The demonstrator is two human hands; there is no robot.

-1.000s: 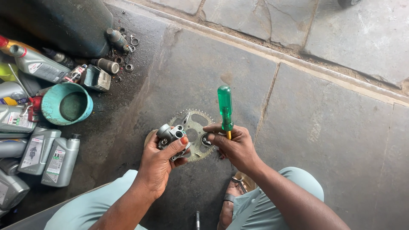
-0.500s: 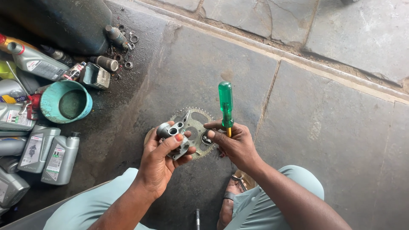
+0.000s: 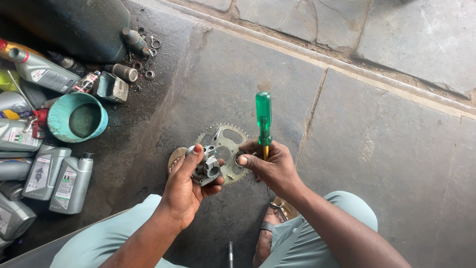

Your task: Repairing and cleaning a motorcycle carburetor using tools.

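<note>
The small grey cast-metal part (image 3: 206,167), a knobbly block with round bores, sits in the left hand (image 3: 184,191), fingers curled shut around its body, held above the stone floor (image 3: 396,149) in front of the knees. It looks rigid, fairly heavy for its size and probably oily, so the blocky body seems a safer hold than the thin lugs. The right hand (image 3: 272,168) is closed on a green-handled screwdriver (image 3: 263,119), handle up. Under both hands lies a toothed sprocket (image 3: 225,144). To the left stand grey oil bottles (image 3: 62,181) and a teal bowl (image 3: 77,118).
</note>
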